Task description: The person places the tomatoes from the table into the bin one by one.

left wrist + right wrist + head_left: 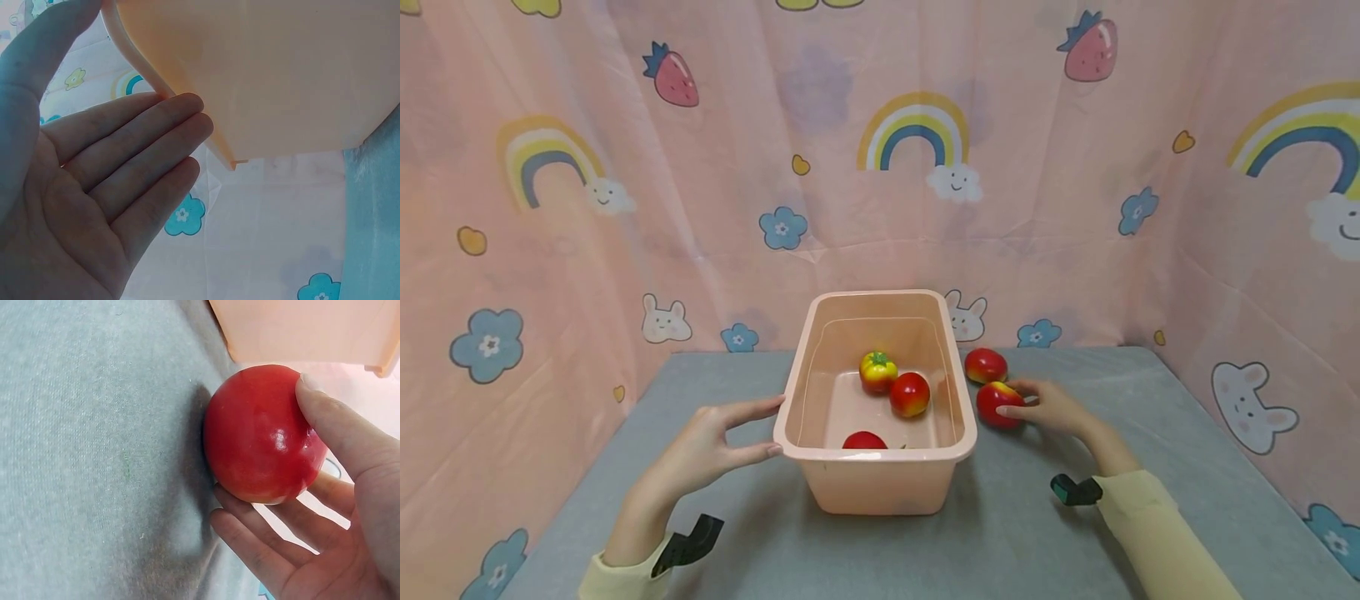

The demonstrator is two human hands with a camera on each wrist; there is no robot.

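Pressure light on one side, secure on the other

From the left, we see the left grip (700,446) with fingers extended and nothing enclosed, its tips at the left rim of the peach-coloured basin (880,485). We judge a light touch enough here; a hard push could skid the basin over the tabletop (850,562). Inside, we count a front fruit (864,441) partly hidden by the near wall, a green-topped fruit (876,379) and, just beside that, a red-and-yellow fruit (910,395). Beyond the right wall, a loose fruit (986,365) lies just behind the held fruit (995,404), which sits low beside the basin. The right grip (1056,407) grasps this one, thumb opposite fingers. Its skin looks glossy, perhaps slippery, so we do well to seat the fingers below its middle before any lift, and to avoid nudging the neighbour.
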